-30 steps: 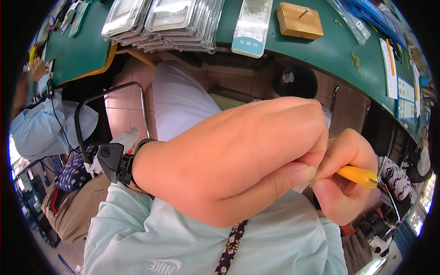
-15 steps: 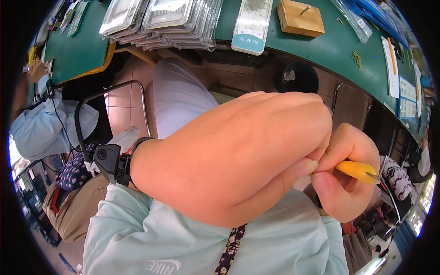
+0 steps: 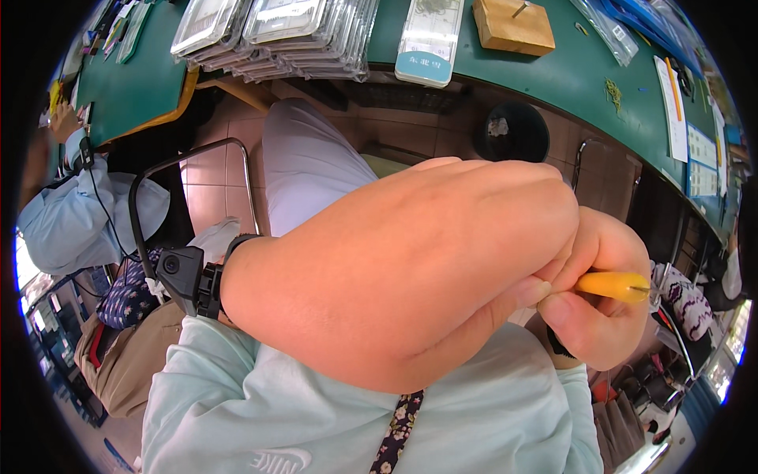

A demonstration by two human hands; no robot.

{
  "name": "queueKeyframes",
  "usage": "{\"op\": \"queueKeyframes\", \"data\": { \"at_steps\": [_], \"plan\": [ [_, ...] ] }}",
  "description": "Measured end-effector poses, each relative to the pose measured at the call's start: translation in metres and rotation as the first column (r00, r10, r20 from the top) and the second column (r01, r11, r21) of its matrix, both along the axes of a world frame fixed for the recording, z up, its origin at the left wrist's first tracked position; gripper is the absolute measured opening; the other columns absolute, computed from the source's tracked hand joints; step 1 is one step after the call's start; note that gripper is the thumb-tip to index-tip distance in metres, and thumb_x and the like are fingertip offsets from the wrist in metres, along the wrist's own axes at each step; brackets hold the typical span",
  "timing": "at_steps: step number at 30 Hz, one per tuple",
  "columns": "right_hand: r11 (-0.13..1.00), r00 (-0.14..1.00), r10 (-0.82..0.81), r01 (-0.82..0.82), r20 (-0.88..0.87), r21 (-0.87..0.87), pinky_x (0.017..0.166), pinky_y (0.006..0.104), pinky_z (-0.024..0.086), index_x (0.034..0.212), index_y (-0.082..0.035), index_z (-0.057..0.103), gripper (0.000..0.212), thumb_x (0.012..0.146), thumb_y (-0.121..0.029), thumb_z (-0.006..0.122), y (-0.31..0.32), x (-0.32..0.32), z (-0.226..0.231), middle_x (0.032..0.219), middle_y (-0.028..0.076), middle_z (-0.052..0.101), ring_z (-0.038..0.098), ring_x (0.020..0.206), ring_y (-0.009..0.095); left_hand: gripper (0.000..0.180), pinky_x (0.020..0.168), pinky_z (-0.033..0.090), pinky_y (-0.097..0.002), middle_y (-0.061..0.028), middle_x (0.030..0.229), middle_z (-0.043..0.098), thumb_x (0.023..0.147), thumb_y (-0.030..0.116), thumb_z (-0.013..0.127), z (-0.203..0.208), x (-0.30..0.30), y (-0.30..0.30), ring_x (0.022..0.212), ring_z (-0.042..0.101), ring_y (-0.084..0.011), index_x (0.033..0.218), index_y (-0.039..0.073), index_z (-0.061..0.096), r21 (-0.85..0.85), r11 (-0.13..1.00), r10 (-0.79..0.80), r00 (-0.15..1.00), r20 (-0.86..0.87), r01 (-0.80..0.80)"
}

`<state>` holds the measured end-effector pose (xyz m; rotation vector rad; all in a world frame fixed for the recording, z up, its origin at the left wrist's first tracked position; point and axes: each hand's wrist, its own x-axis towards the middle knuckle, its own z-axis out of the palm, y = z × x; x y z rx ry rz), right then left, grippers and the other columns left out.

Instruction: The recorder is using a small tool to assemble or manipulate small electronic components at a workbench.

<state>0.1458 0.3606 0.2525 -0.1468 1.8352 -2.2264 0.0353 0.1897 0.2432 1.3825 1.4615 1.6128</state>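
My left hand (image 3: 442,261) stretches across the front of my body, its back turned up. Its fingers are bent, and the thumb presses against the index finger close to my right hand (image 3: 604,249). What the left fingers pinch, if anything, is hidden. The right hand is curled around a tool with a yellow handle (image 3: 612,286); a thin metal tip juts from the end that shows. Thumb tips of both hands almost meet. A black wrist camera (image 3: 183,272) is strapped to my left wrist.
Ahead is a green table (image 3: 553,79) bearing stacked clear plastic cases (image 3: 308,39), a long white case (image 3: 429,47), a wooden block (image 3: 513,28) with a metal pin and yellow-green strands (image 3: 613,93). Beneath it stands a dark bin (image 3: 517,138). Another person's sleeve (image 3: 87,209) is at left.
The right hand has shifted slightly up and turned, so the tool's metal tip points more squarely right. My left hand has moved slightly right and stays closed.
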Motion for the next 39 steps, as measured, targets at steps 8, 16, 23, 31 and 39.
{"op": "queueKeyframes", "data": {
  "at_steps": [8,16,23,31,39],
  "plan": [
    [0.994,0.995,-0.09,0.088,-0.03,-0.058,0.061,0.0191,0.037,0.082,0.001,0.049,0.021,0.074,-0.009,0.066,-0.01,0.005,0.0,0.079,0.007,0.055,0.047,0.067,0.006,0.011,0.057,0.035,-0.0326,-0.0074,0.073,0.047,0.075,0.002,0.059,0.0,0.001,-0.002,0.064,0.043,-0.0236,0.077,0.0,0.048,0.052,0.999,0.006,1.0,0.008,-0.007],
    [0.99,0.992,0.005,0.013,-0.124,0.141,0.051,0.0175,0.033,0.085,-0.001,0.044,0.023,0.074,-0.007,0.064,-0.006,0.005,0.004,0.068,0.005,0.053,0.043,0.056,0.004,0.008,0.056,0.035,-0.0323,-0.0079,0.074,0.049,0.077,0.003,0.056,-0.006,-0.005,-0.002,0.063,0.043,-0.0217,0.077,0.0,0.049,0.135,0.991,-0.024,0.999,0.049,0.017],
    [0.977,0.985,-0.004,0.04,-0.172,0.21,0.053,0.0196,0.036,0.09,0.002,0.042,0.022,0.076,-0.002,0.059,-0.005,0.004,0.007,0.071,0.008,0.054,0.044,0.057,0.005,0.009,0.057,0.035,-0.0314,-0.0083,0.074,0.05,0.078,0.006,0.057,-0.004,-0.005,-0.002,0.064,0.043,-0.0208,0.076,0.001,0.05,0.079,0.996,-0.055,0.99,0.13,0.045],
    [0.952,0.998,0.044,-0.026,-0.051,0.305,0.058,0.0193,0.037,0.088,0.003,0.044,0.022,0.073,0.0,0.059,-0.001,0.003,0.014,0.073,0.008,0.054,0.045,0.061,0.006,0.008,0.056,0.034,-0.0316,-0.008,0.073,0.049,0.074,0.002,0.057,-0.005,-0.005,-0.002,0.063,0.043,-0.0217,0.075,0.0,0.049,0.067,0.998,0.005,0.997,0.078,-0.01],
    [0.936,0.985,-0.157,0.172,-0.072,0.306,0.052,0.0153,0.029,0.083,0.0,0.048,0.016,0.075,-0.002,0.061,-0.013,0.004,0.013,0.069,0.001,0.05,0.04,0.057,0.002,0.012,0.053,0.034,-0.0325,-0.0093,0.072,0.047,0.069,-0.004,0.059,-0.008,-0.001,0.0,0.062,0.043,-0.0232,0.076,-0.003,0.049,0.117,0.989,0.093,0.995,-0.022,-0.09]
  ]
}}
